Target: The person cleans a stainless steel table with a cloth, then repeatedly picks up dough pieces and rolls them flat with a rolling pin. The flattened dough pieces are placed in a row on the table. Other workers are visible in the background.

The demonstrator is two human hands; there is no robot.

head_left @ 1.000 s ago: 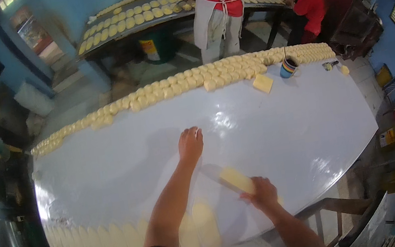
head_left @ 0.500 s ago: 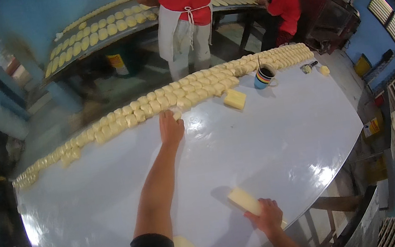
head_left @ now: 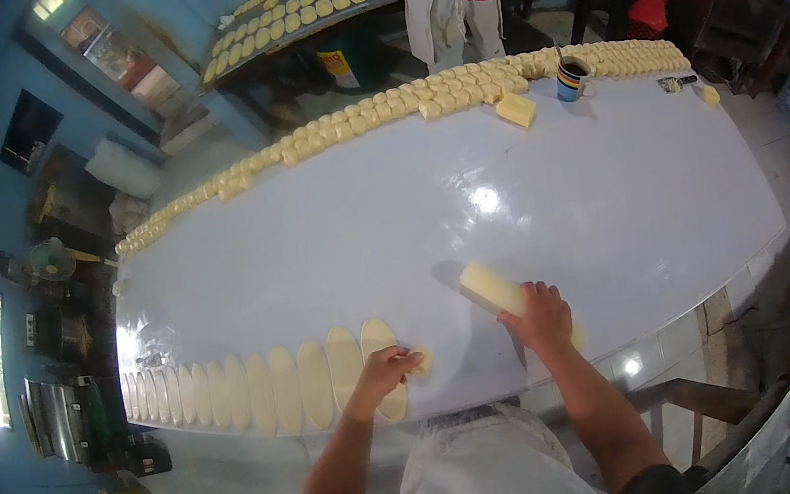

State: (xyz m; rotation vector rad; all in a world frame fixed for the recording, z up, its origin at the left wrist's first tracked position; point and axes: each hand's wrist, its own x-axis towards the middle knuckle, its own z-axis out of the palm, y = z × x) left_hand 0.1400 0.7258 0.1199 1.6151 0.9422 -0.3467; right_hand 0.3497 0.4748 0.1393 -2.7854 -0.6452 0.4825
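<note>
My left hand [head_left: 390, 373] is closed on a small piece of dough [head_left: 420, 362] near the table's front edge, just right of the last flattened dough oval [head_left: 379, 337]. My right hand [head_left: 541, 314] grips a thick, pale cream rolling pin [head_left: 491, 289], tilted with its far end toward the upper left. Its near end is hidden by the hand. Several long, thin dough ovals [head_left: 315, 384] lie side by side along the front edge to the left. Rows of rounded dough pieces [head_left: 366, 114] line the table's far edge.
A yellow block [head_left: 516, 111], a striped mug [head_left: 572, 81] with dark contents and a small dark-handled tool [head_left: 675, 83] stand or lie at the far right of the white table [head_left: 314, 248]. Beyond, two people in red work by another table [head_left: 285, 35] bearing dough ovals.
My left hand has come back from the dough rows at the far edge to the front edge, with a dough piece in it. The right hand keeps the rolling pin. The view has shifted.
</note>
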